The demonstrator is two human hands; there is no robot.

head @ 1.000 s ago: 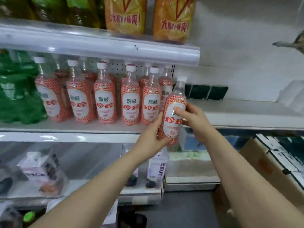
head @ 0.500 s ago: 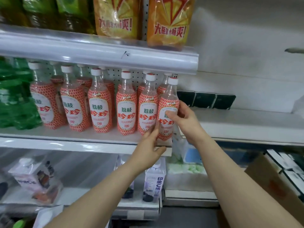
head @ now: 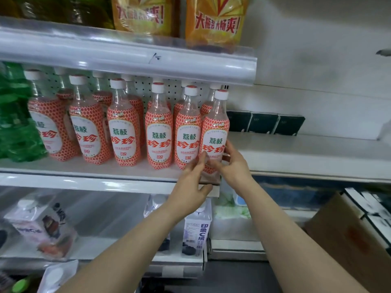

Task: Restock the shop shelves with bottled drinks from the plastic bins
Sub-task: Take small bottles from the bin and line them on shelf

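Observation:
A row of lychee soda bottles point(head: 158, 136) with red-dotted labels and white caps stands on the white middle shelf point(head: 84, 169). The rightmost bottle point(head: 215, 132) stands upright at the shelf's right end, beside its neighbour. My right hand point(head: 233, 166) holds this bottle low down, with the fingers on its right side and the thumb across the front. My left hand point(head: 190, 182) touches its lower left side with straight fingers, and the thumb lies at the shelf's front edge. No plastic bin is in view.
Green bottles point(head: 14, 123) fill the shelf's left end. Large orange-labelled bottles point(head: 213, 20) stand on the shelf above. Dark boxes point(head: 264, 123) sit on a white ledge point(head: 306, 153) to the right. A carton point(head: 196, 229) stands on the lower shelf and a cardboard box point(head: 349, 240) at lower right.
The bottle went from being held in front of the shelf to standing at the right end of the row. Both hands slid down to its lower part.

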